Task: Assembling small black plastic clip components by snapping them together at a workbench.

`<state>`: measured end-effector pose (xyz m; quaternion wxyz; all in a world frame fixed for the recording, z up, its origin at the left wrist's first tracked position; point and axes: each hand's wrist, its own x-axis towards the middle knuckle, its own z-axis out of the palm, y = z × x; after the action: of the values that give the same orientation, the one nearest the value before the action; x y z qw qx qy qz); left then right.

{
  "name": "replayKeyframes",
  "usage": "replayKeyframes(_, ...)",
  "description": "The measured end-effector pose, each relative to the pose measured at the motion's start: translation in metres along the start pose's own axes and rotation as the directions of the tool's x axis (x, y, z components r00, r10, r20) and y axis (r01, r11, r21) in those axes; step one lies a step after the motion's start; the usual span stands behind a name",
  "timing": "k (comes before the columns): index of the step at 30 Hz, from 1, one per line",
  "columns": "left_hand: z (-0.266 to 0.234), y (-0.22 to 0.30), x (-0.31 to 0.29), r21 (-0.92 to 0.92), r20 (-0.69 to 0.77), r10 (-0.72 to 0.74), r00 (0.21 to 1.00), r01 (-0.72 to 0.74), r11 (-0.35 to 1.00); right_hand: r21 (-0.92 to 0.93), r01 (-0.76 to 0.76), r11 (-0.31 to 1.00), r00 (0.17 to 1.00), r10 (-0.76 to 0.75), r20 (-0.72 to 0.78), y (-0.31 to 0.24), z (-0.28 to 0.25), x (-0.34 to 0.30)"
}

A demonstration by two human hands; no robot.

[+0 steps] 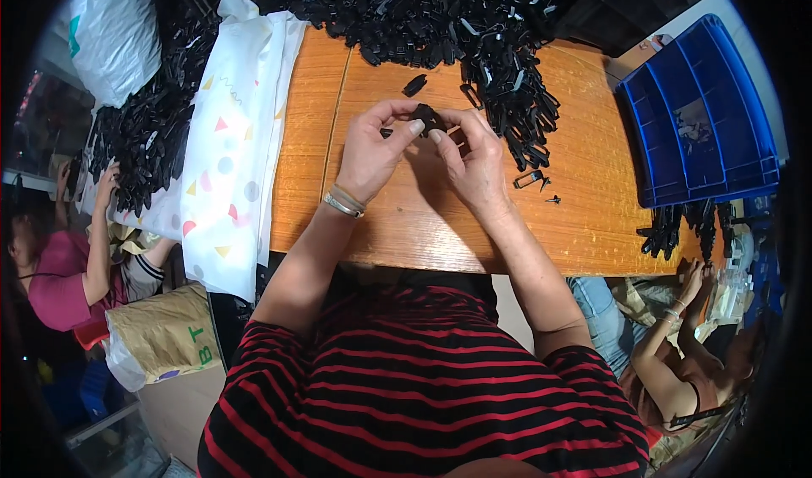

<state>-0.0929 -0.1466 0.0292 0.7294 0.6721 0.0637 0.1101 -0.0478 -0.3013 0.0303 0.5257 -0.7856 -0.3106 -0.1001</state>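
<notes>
Between the fingertips of both hands is a small black plastic part (425,118), held above the wooden table. My left hand (378,145) pinches it from the left with thumb and fingers; my right hand (470,154) grips its right side. Fingers cover much of it, so its exact kind does not show. Another dark bit (386,133) shows by my left palm. Just beyond my hands a loose black part (414,85) lies on the table. A black frame-shaped piece (529,179) and a tiny dark piece (553,200) lie right of my right wrist.
A big heap of black parts (423,21) covers the table's far side. Patterned white sheeting (228,156) lies along the left, with another black heap (152,140) beyond. A blue crate (702,114) stands right. Co-workers (68,266) sit left and right (677,359).
</notes>
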Motion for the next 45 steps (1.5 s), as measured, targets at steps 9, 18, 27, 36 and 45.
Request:
replayKeyframes(9, 0.006, -0.009, -0.016, -0.047, 0.029, 0.054, 0.998, -0.053, 0.998, -0.153, 0.130, 0.980, 0.991, -0.134, -0.014, 0.002, 0.007, -0.009)
replayKeyframes(18, 0.003, -0.008, -0.017, -0.177, 0.203, 0.043, 0.978, -0.007, 0.984, 0.042, -0.057, 0.998, 0.997, 0.055, 0.048, -0.002, 0.029, -0.031)
replayKeyframes(27, -0.018, -0.023, 0.013, -0.101, 0.191, -0.274, 0.943, 0.296, 0.950, 0.108, -0.282, 0.953, 0.885, 0.215, 0.412, 0.033, 0.002, 0.001)
replayKeyframes(36, -0.028, -0.011, 0.103, 0.785, 0.576, 0.319, 0.752, -0.619, 0.042, -0.728, 0.303, 0.615, 0.904, 0.056, 0.423, 0.070, -0.032, 0.078)
replayKeyframes(45, -0.041, -0.014, 0.113, 0.748, 0.657, 0.179, 0.732, -0.663, -0.030, -0.602, 0.091, 0.793, 0.809, 0.294, 0.509, 0.061, -0.008, 0.077)
